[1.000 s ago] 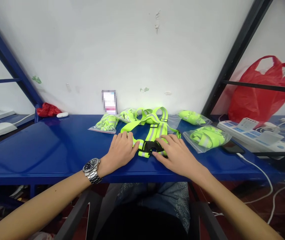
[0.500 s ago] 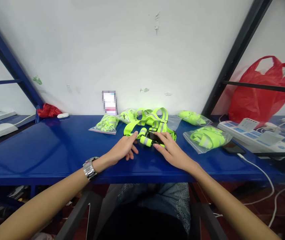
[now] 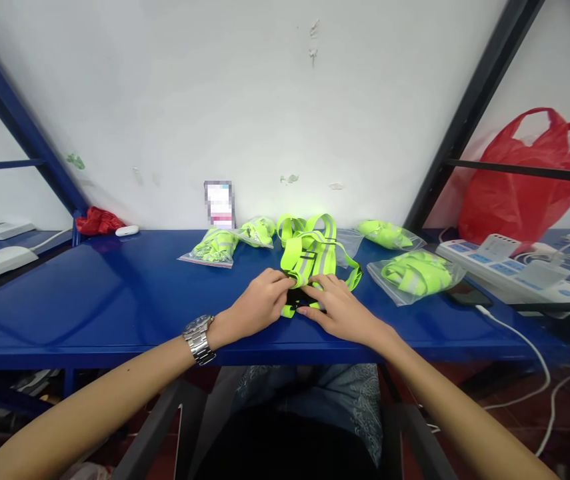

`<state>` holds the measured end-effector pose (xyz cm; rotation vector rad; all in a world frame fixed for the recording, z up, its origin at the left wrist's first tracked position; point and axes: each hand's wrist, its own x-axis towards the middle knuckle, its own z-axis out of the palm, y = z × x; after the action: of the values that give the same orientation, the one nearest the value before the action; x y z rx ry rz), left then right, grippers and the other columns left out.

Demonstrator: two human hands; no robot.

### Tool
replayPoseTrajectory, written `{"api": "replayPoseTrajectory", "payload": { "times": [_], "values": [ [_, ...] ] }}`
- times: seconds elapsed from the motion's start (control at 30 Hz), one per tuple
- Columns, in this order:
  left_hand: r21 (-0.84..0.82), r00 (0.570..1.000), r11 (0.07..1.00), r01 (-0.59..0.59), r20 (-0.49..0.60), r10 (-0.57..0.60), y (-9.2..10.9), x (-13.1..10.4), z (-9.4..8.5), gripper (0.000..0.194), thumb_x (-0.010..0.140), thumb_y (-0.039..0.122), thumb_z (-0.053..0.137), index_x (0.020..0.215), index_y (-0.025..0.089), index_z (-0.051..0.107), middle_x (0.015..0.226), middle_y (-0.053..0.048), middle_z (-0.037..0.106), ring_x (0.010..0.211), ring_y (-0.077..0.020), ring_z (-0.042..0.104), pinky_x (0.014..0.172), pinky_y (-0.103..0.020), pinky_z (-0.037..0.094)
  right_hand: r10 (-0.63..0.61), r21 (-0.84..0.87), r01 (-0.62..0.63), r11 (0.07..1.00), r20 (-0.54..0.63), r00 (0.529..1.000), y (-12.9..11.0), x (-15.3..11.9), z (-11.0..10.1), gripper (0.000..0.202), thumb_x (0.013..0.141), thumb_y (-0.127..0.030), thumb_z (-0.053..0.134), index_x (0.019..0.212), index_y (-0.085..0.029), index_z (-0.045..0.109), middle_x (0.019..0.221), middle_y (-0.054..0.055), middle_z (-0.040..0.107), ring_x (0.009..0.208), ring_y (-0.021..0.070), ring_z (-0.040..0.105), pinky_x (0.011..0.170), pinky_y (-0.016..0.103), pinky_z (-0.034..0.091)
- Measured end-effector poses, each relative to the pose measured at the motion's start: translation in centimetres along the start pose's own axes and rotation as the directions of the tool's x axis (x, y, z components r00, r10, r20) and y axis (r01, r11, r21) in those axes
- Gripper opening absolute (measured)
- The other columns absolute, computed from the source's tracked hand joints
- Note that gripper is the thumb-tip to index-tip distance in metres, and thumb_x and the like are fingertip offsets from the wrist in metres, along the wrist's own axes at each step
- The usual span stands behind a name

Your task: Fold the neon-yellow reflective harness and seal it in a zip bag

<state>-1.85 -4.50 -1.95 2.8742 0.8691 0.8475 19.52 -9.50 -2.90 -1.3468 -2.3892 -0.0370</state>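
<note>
Head: hands (image 3: pixel 259 300) (image 3: pixel 345 310) now closer together on green straps (image 3: pixel 292 253).

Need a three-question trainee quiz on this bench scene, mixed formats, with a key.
1. Multiple choice. What are the left hand and the right hand both touching?
A) the red plastic bag
B) the neon reflective strap harness
C) the white power strip

2. True or false: the metal-band wristwatch is on the left wrist.

3. Fill in the number: on the blue table, ___ clear plastic bags have neon straps packed inside.

Key: 1) B; 2) true; 3) four
</note>
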Motion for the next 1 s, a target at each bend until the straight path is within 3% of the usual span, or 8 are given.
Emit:
{"api": "replayPoseTrajectory", "payload": {
  "times": [0.13,0.23,0.37,0.5,0.6,0.77,0.9,1.0],
  "values": [
    [0.059,0.977,0.988,-0.14,0.174,0.127,1.4,-0.1,-0.6,0.032,0.102,0.028,0.032,0.103,0.014,0.061,0.097,-0.01,0.064,0.095,-0.0212,0.058,0.089,-0.035,0.046,0.03,0.025,-0.029,0.999,-0.06,0.998,0.7,-0.7,0.3,0.048,0.094,-0.052,0.049,0.127,-0.019,0.058,0.135,0.018,0.053,0.128,0.0332,0.048,0.103,0.05,0.042],
    [0.145,0.954,0.963,-0.226,0.233,0.189,2.2,-0.6,-1.0,0.04,0.103,0.041,0.032,0.114,0.012,0.058,0.109,-0.014,0.063,0.106,-0.0258,0.056,0.094,-0.04,0.044,0.126,-0.016,-0.132,0.991,-0.211,0.969,0.6,-2.1,0.1,0.051,0.092,-0.053,0.05,0.128,-0.018,0.057,0.141,0.02,0.049,0.133,0.0358,0.044,0.102,0.052,0.042],
    [0.222,0.939,0.935,-0.275,0.27,0.212,2.5,-0.7,-1.2,0.039,0.103,0.037,0.031,0.117,0.012,0.056,0.114,-0.016,0.06,0.108,-0.0268,0.055,0.093,-0.041,0.043,0.344,-0.098,-0.394,0.914,-0.331,0.879,0.0,-4.2,-0.8,0.047,0.098,-0.047,0.036,0.098,-0.012,0.068,0.1,0.021,0.065,0.1,0.0356,0.06,0.087,0.051,0.048],
    [0.252,0.926,0.918,-0.307,0.3,0.228,2.2,-0.4,-1.3,0.035,0.103,0.034,0.03,0.115,0.014,0.056,0.11,-0.014,0.06,0.101,-0.025,0.056,0.09,-0.039,0.042,0.341,-0.161,-0.375,0.913,-0.202,0.918,0.2,-4.6,-0.7,0.046,0.099,-0.043,0.033,0.084,-0.014,0.066,0.089,0.019,0.065,0.098,0.035,0.059,0.093,0.053,0.042],
    [0.281,0.929,0.911,-0.302,0.302,0.214,1.9,-0.2,-1.3,0.035,0.103,0.036,0.03,0.116,0.015,0.055,0.107,-0.012,0.059,0.096,-0.0241,0.056,0.087,-0.037,0.042,0.406,-0.021,-0.415,0.909,-0.172,0.898,0.9,-3.7,-0.2,0.042,0.098,-0.044,0.032,0.085,-0.017,0.062,0.095,0.017,0.066,0.099,0.0323,0.06,0.092,0.049,0.043],
    [0.335,0.932,0.895,-0.295,0.306,0.193,1.8,-0.1,-0.9,0.036,0.103,0.038,0.029,0.116,0.015,0.054,0.104,-0.01,0.058,0.091,-0.0237,0.055,0.081,-0.036,0.042,0.638,0.428,-0.528,0.733,-0.163,0.753,2.3,-1.3,0.0,0.037,0.091,-0.053,0.044,0.087,-0.019,0.059,0.08,0.009,0.068,0.085,0.0293,0.065,0.076,0.04,0.049],
    [0.373,0.94,0.884,-0.282,0.294,0.175,1.9,0.0,-0.6,0.035,0.103,0.037,0.03,0.117,0.015,0.054,0.103,-0.011,0.058,0.092,-0.0246,0.055,0.08,-0.037,0.042,0.784,0.812,-0.375,0.447,-0.154,0.601,3.3,0.9,0.4,0.033,0.079,-0.044,0.064,0.095,-0.015,0.062,0.075,0.007,0.071,0.081,0.0267,0.067,0.069,0.035,0.052],
    [0.391,0.948,0.882,-0.262,0.276,0.159,2.0,0.1,-0.3,0.035,0.103,0.036,0.029,0.115,0.014,0.054,0.102,-0.01,0.059,0.092,-0.0246,0.055,0.08,-0.037,0.043,0.751,0.824,-0.274,0.496,-0.248,0.611,2.8,1.5,0.5,0.026,0.079,-0.036,0.063,0.093,-0.014,0.064,0.074,0.007,0.07,0.074,0.0243,0.066,0.069,0.035,0.052]
  ]
}}
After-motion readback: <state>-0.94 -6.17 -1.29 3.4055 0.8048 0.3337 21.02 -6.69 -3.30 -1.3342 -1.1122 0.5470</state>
